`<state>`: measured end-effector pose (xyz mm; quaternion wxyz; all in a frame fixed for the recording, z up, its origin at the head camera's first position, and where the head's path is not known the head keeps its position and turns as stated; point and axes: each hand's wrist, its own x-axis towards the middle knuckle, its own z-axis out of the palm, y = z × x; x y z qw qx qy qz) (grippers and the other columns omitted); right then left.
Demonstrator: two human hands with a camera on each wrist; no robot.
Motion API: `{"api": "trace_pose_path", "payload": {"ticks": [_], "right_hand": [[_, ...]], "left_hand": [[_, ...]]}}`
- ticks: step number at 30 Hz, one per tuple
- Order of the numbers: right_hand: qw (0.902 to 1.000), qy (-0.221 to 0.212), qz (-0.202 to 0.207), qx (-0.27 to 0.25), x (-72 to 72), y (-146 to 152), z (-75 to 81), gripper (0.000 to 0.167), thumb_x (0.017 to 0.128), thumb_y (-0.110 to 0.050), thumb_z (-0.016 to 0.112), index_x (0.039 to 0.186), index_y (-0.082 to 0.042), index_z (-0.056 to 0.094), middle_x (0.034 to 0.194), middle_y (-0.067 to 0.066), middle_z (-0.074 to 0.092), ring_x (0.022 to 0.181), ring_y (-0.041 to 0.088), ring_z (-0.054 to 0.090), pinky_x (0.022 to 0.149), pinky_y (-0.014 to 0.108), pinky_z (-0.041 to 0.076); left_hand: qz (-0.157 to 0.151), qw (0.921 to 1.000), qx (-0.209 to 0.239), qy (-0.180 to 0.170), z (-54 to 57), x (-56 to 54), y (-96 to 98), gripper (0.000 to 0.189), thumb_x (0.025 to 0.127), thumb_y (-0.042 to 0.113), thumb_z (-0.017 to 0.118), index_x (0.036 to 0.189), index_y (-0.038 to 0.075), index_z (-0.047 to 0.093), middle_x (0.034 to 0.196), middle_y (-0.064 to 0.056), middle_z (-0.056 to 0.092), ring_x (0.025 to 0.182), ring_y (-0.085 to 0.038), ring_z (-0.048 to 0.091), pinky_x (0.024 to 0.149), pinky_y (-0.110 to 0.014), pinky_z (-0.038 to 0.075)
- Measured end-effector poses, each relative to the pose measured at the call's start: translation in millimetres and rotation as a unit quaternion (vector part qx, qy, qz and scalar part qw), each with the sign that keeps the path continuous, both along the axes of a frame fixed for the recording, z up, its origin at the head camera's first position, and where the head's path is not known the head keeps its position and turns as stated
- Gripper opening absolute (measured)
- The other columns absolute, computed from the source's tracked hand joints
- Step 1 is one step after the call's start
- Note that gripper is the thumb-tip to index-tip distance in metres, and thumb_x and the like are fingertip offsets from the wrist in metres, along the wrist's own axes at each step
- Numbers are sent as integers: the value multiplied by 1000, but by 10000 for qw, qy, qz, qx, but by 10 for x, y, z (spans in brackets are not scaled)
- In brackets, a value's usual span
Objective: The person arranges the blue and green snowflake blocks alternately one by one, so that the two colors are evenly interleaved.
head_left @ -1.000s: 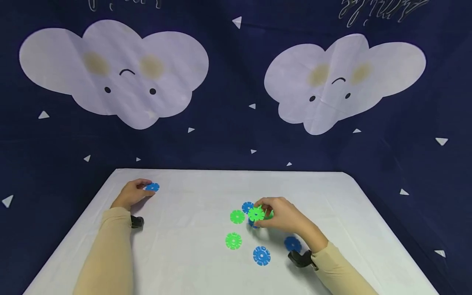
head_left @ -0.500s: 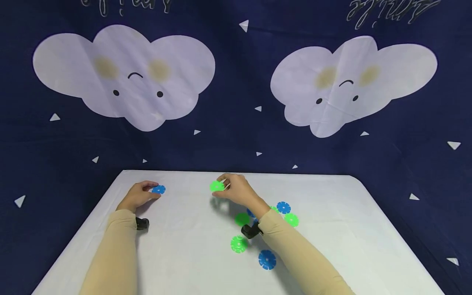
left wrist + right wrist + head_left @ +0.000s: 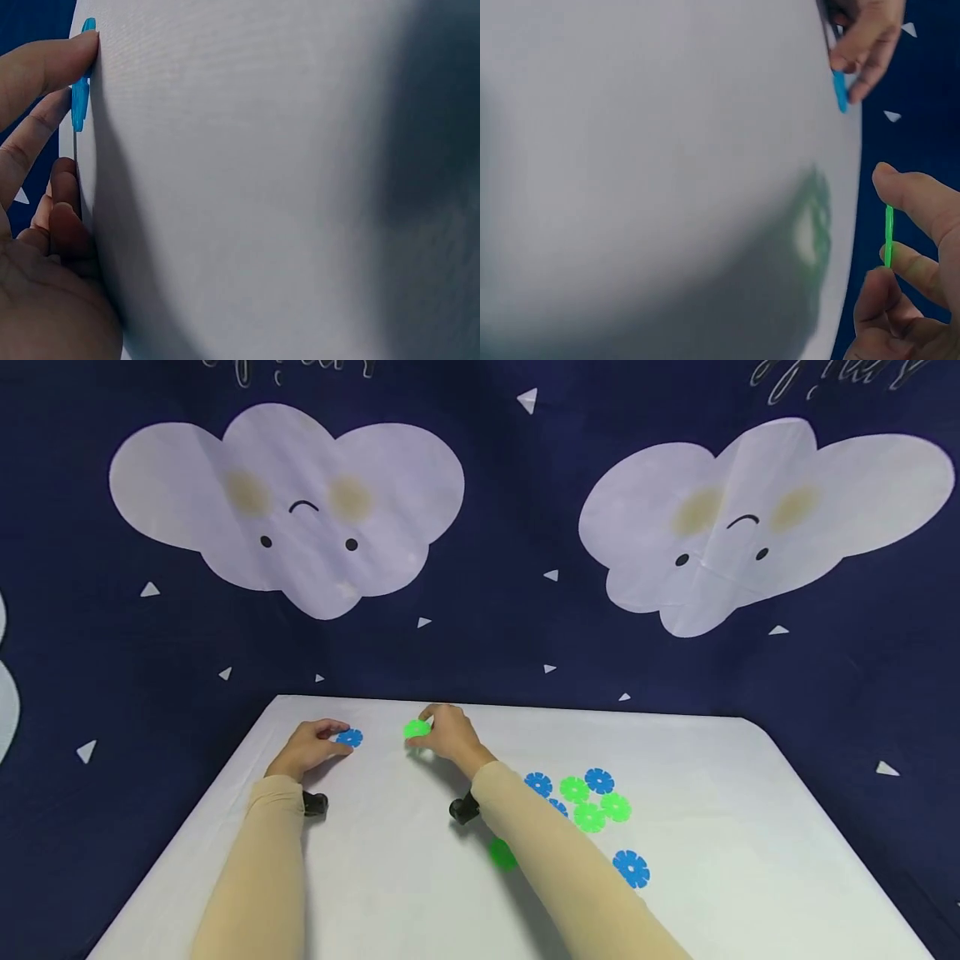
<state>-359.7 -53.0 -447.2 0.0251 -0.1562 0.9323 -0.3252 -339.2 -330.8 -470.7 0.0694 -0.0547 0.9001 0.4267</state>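
Between thumb and fingers, my left hand (image 3: 309, 750) pinches a blue notched plastic disc (image 3: 349, 739), low at the far left of the table. The left wrist view shows that blue disc (image 3: 80, 105) edge-on by the thumb and a finger. My right hand (image 3: 450, 735) holds a green notched disc (image 3: 416, 729) by its edges, a short way right of the blue one. Seen from the right wrist, the green disc (image 3: 889, 236) is edge-on and raised above the table, its shadow lying on the cloth.
Loose blue discs (image 3: 599, 781) and green discs (image 3: 589, 817) lie grouped right of my right forearm. Another green disc (image 3: 503, 854) is partly hidden under that forearm; a blue disc (image 3: 632, 868) lies nearer. A dark cloud-print curtain (image 3: 510, 527) hangs behind the white table (image 3: 720, 760).
My right hand has moved from the disc group leftward and away with a green disc, nearing my left hand. The left hand keeps its blue disc. The head view has shifted slightly.
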Motion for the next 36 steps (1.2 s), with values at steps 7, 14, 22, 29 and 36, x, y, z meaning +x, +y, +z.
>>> {"api": "trace_pose_path", "payload": {"ticks": [7, 14, 22, 29, 36], "right_hand": [[9995, -202, -155, 204, 29, -349, -74, 57, 85, -40, 92, 130, -9, 74, 132, 9, 76, 118, 27, 73, 99, 39, 61], [9984, -408, -381, 115, 158, -609, -179, 54, 85, -38, 92, 128, -10, 75, 127, 8, 78, 114, 27, 73, 98, 41, 60], [9937, -272, -1038, 312, 138, -784, -230, 50, 87, -40, 90, 128, -17, 75, 125, 7, 79, 110, 27, 75, 88, 42, 61], [9907, -345, -1225, 489, 127, -857, -250, 56, 89, -44, 88, 136, -21, 71, 131, 7, 77, 116, 28, 74, 90, 43, 61], [9921, -536, -1105, 266, 119, -796, -231, 53, 92, -37, 87, 138, -18, 70, 136, 7, 75, 122, 29, 72, 100, 43, 59]], "left_hand": [[41, 9999, 26, 111, 4, -11, 15, 59, 90, 16, 81, 144, 0, 63, 163, -29, 47, 152, -50, 40, 130, -63, 30], [-7, 9996, 70, 267, -33, 30, 37, 56, 88, 14, 83, 140, -2, 66, 159, -29, 52, 150, -50, 44, 129, -63, 31], [108, 9996, -61, 266, -13, -12, 53, 56, 87, 15, 83, 139, 2, 67, 160, -28, 49, 150, -49, 43, 129, -63, 32], [196, 9994, -113, 267, -49, -47, 50, 54, 87, 16, 84, 138, 4, 69, 160, -26, 50, 151, -48, 43, 130, -61, 32], [131, 9994, -119, 311, -57, -62, 44, 54, 87, 17, 84, 137, 4, 70, 159, -27, 50, 149, -49, 44, 129, -62, 32]]}}
